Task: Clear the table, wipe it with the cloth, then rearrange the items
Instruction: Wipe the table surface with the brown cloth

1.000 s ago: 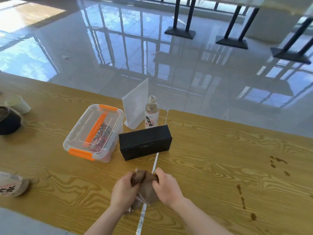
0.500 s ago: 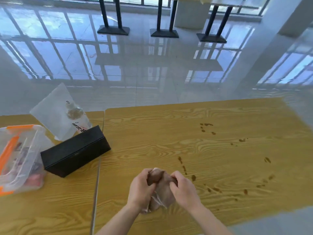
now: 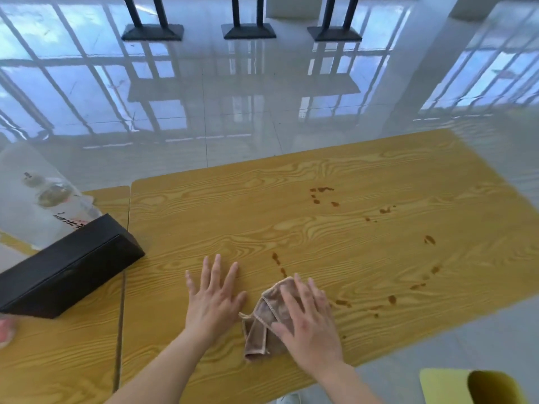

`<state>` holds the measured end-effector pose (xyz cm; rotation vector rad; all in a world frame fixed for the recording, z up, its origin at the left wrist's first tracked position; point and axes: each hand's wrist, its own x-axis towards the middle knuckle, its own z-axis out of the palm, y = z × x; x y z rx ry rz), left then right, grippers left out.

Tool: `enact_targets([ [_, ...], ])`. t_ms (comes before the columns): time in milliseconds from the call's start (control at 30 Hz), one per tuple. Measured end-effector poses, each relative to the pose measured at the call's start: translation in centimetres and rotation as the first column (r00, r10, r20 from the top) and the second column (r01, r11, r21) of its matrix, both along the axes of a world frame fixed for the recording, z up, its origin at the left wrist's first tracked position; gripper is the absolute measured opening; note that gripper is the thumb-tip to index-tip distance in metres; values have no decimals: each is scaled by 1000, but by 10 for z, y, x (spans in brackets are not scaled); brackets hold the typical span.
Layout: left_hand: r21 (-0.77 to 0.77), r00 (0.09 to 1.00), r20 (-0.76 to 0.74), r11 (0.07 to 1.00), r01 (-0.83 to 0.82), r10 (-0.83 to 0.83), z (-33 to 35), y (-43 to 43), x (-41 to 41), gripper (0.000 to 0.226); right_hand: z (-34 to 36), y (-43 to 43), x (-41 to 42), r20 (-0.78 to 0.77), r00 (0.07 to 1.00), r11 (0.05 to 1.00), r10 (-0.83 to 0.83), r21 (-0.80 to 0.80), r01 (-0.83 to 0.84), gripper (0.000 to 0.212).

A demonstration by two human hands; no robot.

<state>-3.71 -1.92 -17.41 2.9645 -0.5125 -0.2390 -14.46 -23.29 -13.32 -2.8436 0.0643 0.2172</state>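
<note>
Your left hand (image 3: 215, 298) and right hand (image 3: 309, 319) are both bare. The fingers are long and slim, with narrow knuckles. The nails look short, though blur hides any finer detail of them. Your left forearm (image 3: 163, 365) and right forearm (image 3: 347, 380) are bare as well, with uncovered skin from each wrist right down to the lower edge of the view; the upper arms lie outside the frame. Both forearms are slender and smooth. Between them, at the very bottom edge, you can see the rounded white toe of a shoe (image 3: 288, 399), mostly cut off by the frame.
</note>
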Motion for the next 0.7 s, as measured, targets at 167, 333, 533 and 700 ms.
enact_targets([
  [167, 57, 999, 12, 997, -45, 45, -11, 2, -6, 73, -27, 25, -13, -104, 986, 986, 131, -87, -140, 88],
  [333, 77, 998, 28, 995, -55, 53, -14, 3, -5, 73, -38, -16, -32, -11, 999, 991, 35, -132, -36, 78],
  [533, 95, 998, 21, 993, -69, 67, -12, 4, -6, 73, -34, -6, 1, -75, 995, 991, -61, -122, 52, 77],
  [700, 82, 998, 4, 995, -59, 59, -8, 4, -5, 74, -33, -12, -26, -47, 989, 983, 144, -113, -148, 73],
])
